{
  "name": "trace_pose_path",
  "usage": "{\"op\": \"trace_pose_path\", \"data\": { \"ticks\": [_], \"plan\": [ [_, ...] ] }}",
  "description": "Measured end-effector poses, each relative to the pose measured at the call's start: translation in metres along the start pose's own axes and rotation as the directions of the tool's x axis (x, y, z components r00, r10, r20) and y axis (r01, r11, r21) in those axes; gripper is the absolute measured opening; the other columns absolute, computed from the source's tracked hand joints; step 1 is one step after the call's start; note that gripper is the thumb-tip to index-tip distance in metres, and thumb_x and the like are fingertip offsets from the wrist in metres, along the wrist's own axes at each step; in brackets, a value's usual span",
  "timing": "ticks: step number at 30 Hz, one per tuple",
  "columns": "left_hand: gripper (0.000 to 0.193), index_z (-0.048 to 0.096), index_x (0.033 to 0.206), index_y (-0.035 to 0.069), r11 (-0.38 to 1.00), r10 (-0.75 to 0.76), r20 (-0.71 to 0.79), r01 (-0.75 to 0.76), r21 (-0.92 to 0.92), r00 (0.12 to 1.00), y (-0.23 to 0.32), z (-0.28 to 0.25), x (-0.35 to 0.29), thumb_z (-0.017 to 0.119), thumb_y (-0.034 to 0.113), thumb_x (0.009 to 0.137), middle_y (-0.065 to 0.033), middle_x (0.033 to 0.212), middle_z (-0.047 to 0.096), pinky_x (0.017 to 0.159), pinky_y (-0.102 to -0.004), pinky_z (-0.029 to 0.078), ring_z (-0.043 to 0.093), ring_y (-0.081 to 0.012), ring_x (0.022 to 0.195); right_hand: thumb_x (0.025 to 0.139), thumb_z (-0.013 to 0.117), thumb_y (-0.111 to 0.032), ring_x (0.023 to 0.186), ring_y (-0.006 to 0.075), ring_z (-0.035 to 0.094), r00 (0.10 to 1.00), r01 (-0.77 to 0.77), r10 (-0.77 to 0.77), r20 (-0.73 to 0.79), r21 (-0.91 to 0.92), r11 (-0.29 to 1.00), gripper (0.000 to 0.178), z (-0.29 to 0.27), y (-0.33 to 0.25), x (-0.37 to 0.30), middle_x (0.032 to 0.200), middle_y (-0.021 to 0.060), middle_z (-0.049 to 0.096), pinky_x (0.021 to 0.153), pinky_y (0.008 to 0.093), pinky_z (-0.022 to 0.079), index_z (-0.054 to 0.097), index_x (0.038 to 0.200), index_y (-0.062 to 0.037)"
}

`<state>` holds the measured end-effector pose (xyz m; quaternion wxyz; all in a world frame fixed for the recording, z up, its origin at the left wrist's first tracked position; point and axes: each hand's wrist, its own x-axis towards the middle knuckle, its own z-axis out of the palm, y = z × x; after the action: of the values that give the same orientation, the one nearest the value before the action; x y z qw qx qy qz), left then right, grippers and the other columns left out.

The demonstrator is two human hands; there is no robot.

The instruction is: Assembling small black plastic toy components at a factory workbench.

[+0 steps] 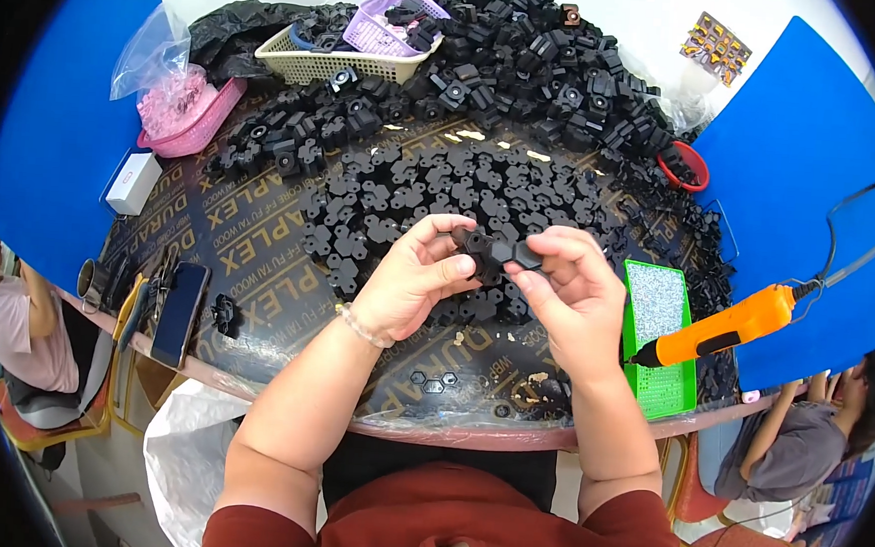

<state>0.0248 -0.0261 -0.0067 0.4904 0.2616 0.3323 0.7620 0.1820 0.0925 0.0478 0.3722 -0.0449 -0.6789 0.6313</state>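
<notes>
Your left hand (407,287) pinches a black part (475,244) between thumb and fingers, the thumb lying along its near side. Your right hand (588,301) grips a black piece (525,257) with thumb and fingertips, its fingers curled in from the right. The two pieces meet between your hands, apparently touching; whether they are joined, you cannot tell. Your wrists are raised over the desk (422,358), the left one wearing a bracelet (362,326). Both forearms rise from the lower edge and slant inward, elbows bent and set wide. Beneath and beyond your hands lie spread parts (383,180), with a heaped pile (530,64) behind. Beside your right forearm, an orange driver (730,327) crosses a green tray (690,389).
</notes>
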Motion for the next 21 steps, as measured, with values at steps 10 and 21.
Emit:
{"op": "trace_pose_path", "data": {
  "ticks": [10, 21],
  "plan": [
    [0.044, 0.051, 0.124, 0.007, 0.999, -0.012, -0.003, 0.012, 0.045, 1.0, -0.006, 0.007, -0.002, 0.075, 0.005, 0.087, -0.0077, 0.119, 0.059, 0.093, -0.0403, 0.057, 0.063, -0.0195, 0.109, 0.079, 0.074, 0.006, 0.093, 0.0153, 0.063, 0.97, 0.226, -0.24, 0.046, -0.54, 0.81, 0.031, -0.011, 0.022, -0.009, 0.106, 0.007, 0.062, 0.082, 0.0264, 0.052, 0.07, 0.109, -0.0027],
    [0.048, 0.051, 0.12, 0.005, 0.985, 0.037, -0.008, -0.035, 0.168, 0.999, -0.009, 0.012, -0.001, 0.08, 0.003, 0.082, -0.0067, 0.116, 0.059, 0.09, -0.0282, 0.055, 0.063, -0.0139, 0.102, 0.083, 0.071, 0.007, 0.087, 0.0085, 0.051, 0.998, -0.058, 0.058, -0.003, -0.005, 0.998, 0.031, -0.012, 0.026, -0.011, 0.11, 0.0036, 0.054, 0.074, 0.0212, 0.046, 0.068, 0.114, -0.0002]
  ]
}}
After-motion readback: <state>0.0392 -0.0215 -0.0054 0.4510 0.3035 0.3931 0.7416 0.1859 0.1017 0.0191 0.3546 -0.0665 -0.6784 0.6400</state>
